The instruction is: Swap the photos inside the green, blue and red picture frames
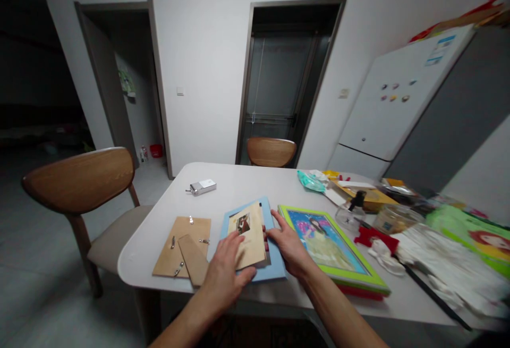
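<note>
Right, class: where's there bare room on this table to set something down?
Behind the blue frame, between the silver device and teal bag; also between that device and the brown board. Crowded: right of the green-framed picture.

Paper point(255, 247) under left fingers point(230, 243): tan
Frame point(263, 273) under right fingers point(281, 221): light blue
Picture point(324, 244) beside right fingers: bright green edge

Your two hands point(229, 260) are at one cream card point(255, 247) and one blue frame point(263, 273), with one brown board point(169, 259), four metal clips point(191, 220) and one brown strip point(193, 257) left of your grip, one green-framed picture point(322, 242) right of it, and two chairs point(79, 180) and two doorways point(285, 87) farther out.
</note>
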A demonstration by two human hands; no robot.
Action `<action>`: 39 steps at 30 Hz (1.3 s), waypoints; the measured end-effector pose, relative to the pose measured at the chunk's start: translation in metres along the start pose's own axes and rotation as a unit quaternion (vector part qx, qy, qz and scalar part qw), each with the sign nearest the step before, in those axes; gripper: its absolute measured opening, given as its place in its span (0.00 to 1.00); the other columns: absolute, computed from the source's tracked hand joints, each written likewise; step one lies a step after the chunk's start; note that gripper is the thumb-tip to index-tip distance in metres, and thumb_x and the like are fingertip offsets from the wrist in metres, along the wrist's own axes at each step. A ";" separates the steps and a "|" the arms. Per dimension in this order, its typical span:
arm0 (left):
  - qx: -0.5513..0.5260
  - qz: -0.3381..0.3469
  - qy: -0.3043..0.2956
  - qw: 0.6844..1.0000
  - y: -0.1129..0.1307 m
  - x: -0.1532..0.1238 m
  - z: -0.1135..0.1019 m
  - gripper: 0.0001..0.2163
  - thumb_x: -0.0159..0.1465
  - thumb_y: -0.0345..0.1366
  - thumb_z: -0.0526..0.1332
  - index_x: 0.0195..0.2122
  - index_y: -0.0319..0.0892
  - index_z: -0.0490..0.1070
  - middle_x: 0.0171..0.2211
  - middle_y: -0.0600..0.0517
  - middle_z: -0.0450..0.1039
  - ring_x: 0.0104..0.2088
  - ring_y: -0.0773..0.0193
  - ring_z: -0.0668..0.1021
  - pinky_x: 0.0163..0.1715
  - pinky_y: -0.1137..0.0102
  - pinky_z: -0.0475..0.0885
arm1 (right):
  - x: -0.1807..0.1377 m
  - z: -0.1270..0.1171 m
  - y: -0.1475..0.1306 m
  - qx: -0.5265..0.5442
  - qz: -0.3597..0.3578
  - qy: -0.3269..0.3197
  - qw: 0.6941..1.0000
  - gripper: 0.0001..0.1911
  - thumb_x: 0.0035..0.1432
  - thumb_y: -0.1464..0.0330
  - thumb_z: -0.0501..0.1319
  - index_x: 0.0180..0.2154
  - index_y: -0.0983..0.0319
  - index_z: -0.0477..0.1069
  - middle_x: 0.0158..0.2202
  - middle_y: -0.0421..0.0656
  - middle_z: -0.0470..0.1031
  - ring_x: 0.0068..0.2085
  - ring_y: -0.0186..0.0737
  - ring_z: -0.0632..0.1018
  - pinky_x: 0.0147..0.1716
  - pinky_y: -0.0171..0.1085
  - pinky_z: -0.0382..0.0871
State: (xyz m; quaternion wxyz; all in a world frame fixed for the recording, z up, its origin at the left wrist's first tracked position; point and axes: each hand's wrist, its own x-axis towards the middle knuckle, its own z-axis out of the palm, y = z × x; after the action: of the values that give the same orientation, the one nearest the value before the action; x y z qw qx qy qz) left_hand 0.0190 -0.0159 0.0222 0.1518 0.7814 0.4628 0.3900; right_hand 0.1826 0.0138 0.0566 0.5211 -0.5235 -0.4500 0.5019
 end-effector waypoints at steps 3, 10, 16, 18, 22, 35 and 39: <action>0.007 0.066 -0.005 0.998 0.022 0.009 0.010 0.21 0.52 0.31 0.57 0.49 0.38 0.58 0.51 0.42 0.61 0.51 0.57 0.64 0.50 0.61 0.61 | 0.002 -0.001 0.000 -0.012 -0.007 -0.026 1.000 0.38 0.43 0.70 0.55 0.56 0.63 0.44 0.21 0.36 0.69 0.17 0.31 0.68 0.17 0.30 0.63; 0.008 -0.048 0.120 0.992 -0.004 0.006 -0.028 0.21 0.55 0.28 0.51 0.52 0.39 0.55 0.36 0.48 0.69 0.32 0.64 0.74 0.33 0.68 0.71 | 0.015 -0.019 0.015 -0.396 -0.087 0.015 0.914 0.31 0.44 0.73 0.52 0.53 0.71 0.53 0.38 0.51 0.71 0.38 0.42 0.73 0.36 0.36 0.65; -0.013 -0.231 0.117 0.966 -0.045 -0.022 -0.054 0.19 0.53 0.34 0.53 0.47 0.40 0.60 0.41 0.48 0.70 0.40 0.58 0.73 0.38 0.67 0.67 | 0.015 -0.016 0.043 -0.596 -0.112 -0.013 0.795 0.21 0.47 0.75 0.49 0.45 0.72 0.63 0.37 0.55 0.70 0.40 0.45 0.71 0.39 0.37 0.60; 0.008 -0.258 0.074 0.963 -0.051 -0.032 -0.053 0.19 0.54 0.35 0.53 0.47 0.41 0.60 0.41 0.48 0.71 0.39 0.57 0.74 0.38 0.66 0.67 | 0.014 -0.014 0.051 -0.623 -0.109 -0.016 0.775 0.17 0.47 0.76 0.49 0.41 0.70 0.65 0.35 0.53 0.70 0.38 0.43 0.71 0.37 0.35 0.60; 0.107 -0.271 -0.007 0.956 -0.051 -0.042 -0.052 0.17 0.56 0.38 0.52 0.47 0.43 0.62 0.41 0.46 0.71 0.37 0.56 0.74 0.36 0.67 0.65 | 0.012 -0.013 0.058 -0.648 -0.100 -0.008 0.755 0.12 0.48 0.75 0.49 0.35 0.68 0.67 0.34 0.52 0.69 0.36 0.41 0.71 0.35 0.34 0.60; 0.185 -0.215 -0.056 0.957 -0.043 -0.057 -0.056 0.15 0.57 0.38 0.51 0.44 0.42 0.64 0.27 0.51 0.72 0.30 0.60 0.74 0.31 0.70 0.65 | 0.006 -0.010 0.056 -0.662 -0.063 0.017 0.747 0.15 0.51 0.71 0.49 0.41 0.68 0.65 0.37 0.53 0.66 0.36 0.44 0.72 0.34 0.37 0.61; 0.216 -0.103 -0.041 0.970 -0.040 -0.044 -0.055 0.19 0.52 0.32 0.54 0.47 0.42 0.63 0.44 0.46 0.67 0.46 0.56 0.68 0.46 0.62 0.60 | 0.003 -0.003 0.051 -0.608 -0.163 0.017 0.777 0.19 0.49 0.72 0.52 0.44 0.68 0.64 0.46 0.55 0.63 0.47 0.47 0.65 0.44 0.38 0.58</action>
State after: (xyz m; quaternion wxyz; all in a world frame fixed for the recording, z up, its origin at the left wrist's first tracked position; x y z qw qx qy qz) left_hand -0.0585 -0.0385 0.0139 0.0374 0.7593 0.6074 0.2306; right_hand 0.1836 0.0138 0.0054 0.1758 -0.6586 -0.7314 0.0223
